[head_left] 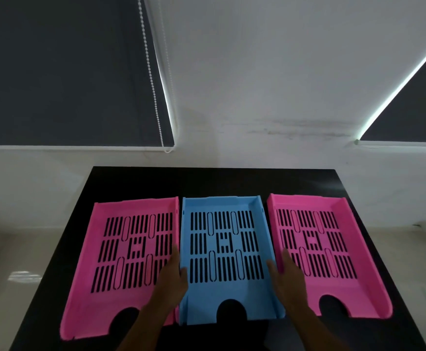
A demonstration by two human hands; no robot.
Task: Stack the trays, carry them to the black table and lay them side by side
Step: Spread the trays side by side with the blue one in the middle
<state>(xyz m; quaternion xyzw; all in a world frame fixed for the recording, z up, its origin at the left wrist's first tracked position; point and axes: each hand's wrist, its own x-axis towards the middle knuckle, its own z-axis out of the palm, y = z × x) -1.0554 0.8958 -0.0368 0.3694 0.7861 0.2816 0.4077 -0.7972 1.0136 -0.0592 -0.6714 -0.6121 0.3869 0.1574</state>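
Note:
Three slotted plastic trays lie side by side on the black table (pixel 219 181). A pink tray (pixel 105 295) is on the left, a blue tray (pixel 201 300) in the middle, and a second pink tray (pixel 364 290) on the right. My left hand (pixel 172 277) grips the blue tray's left wall, thumb inside the tray. On the opposite wall my right hand (pixel 286 274) holds on the same way, its fingers reaching over the right pink tray's edge. All three trays rest flat, with their notched fronts toward me.
A white wall rises behind the table, with dark roller blinds (pixel 67 72) at upper left and upper right and a bead cord (pixel 151 72) hanging down. Pale floor (pixel 16 262) shows on both sides of the table.

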